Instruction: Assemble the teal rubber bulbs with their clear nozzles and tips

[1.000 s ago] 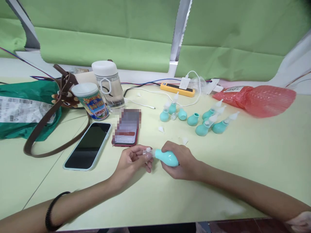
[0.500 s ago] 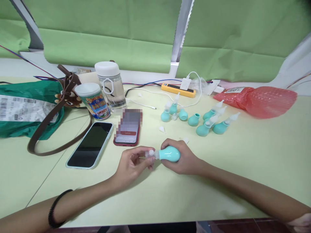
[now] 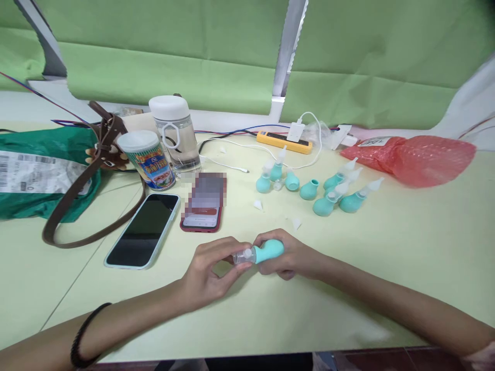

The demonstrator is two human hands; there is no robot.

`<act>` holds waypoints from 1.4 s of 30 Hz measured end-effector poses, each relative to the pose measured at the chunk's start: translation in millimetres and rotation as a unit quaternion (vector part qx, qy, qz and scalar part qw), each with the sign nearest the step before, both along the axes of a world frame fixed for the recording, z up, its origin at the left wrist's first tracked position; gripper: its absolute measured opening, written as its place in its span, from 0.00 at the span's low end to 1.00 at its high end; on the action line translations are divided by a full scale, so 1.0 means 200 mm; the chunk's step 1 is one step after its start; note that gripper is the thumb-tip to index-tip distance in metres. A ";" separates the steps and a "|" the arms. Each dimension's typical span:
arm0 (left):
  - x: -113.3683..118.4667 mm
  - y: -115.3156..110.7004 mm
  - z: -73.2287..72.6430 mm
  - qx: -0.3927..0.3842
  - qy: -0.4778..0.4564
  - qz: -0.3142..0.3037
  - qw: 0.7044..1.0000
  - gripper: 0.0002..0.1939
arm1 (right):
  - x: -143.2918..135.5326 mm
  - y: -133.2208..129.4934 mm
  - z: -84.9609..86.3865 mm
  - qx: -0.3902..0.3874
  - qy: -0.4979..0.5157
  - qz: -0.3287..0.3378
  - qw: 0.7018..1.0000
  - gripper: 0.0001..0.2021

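Above the table front, my right hand [image 3: 292, 256] is wrapped round the teal rubber bulb [image 3: 271, 249] of a nasal aspirator. My left hand [image 3: 214, 268] pinches the clear plastic connector [image 3: 244, 256] between thumb and fingertips. Bulb and connector meet end to end, lying roughly level; how deep one sits in the other cannot be made out. Beyond my hands stand more aspirators, some with pale nozzles such as this one [image 3: 352, 201], and an open bulb [image 3: 309, 190] without a connector. Small white tips [image 3: 296, 223] lie loose nearby.
To the left are a light-cased phone [image 3: 144, 232], a red-cased phone [image 3: 204, 206], a noodle cup [image 3: 150, 162], a water bottle [image 3: 178, 139], a brown strap [image 3: 69, 211] and a green parcel [image 3: 42, 175]. Behind are a yellow power strip [image 3: 274, 141] and a red bubble-wrap bag [image 3: 433, 161].
The right hand's grip has shifted and the bulb now looks squeezed and bent. The connector has turned slightly and come nearer the right hand, uncovering a white tip behind it.
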State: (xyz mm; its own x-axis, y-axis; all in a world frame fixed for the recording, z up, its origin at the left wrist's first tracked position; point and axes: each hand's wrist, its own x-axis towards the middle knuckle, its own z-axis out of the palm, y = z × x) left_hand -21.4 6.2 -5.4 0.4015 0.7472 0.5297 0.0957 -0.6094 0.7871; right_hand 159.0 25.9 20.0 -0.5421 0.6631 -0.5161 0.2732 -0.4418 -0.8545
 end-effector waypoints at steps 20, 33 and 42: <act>-0.03 0.00 0.03 0.014 -0.005 -0.020 1.000 0.16 | 0.02 -0.01 0.02 0.039 0.095 0.021 0.995 0.15; 0.02 0.02 0.06 -0.436 -0.216 -0.033 0.873 0.05 | 0.00 -0.06 0.00 0.227 0.088 0.004 0.970 0.20; 0.03 0.03 0.03 -0.502 -0.227 -0.112 0.827 0.07 | 0.26 0.31 0.18 0.628 -0.412 0.025 0.659 0.10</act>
State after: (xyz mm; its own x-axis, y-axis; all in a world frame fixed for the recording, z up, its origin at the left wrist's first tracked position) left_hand -16.1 12.5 0.8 0.5192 0.8356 -0.1797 -0.3749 0.4116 0.8307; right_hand 211.9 88.4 55.7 -0.4576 0.8400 0.2915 0.8614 0.5001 -0.0890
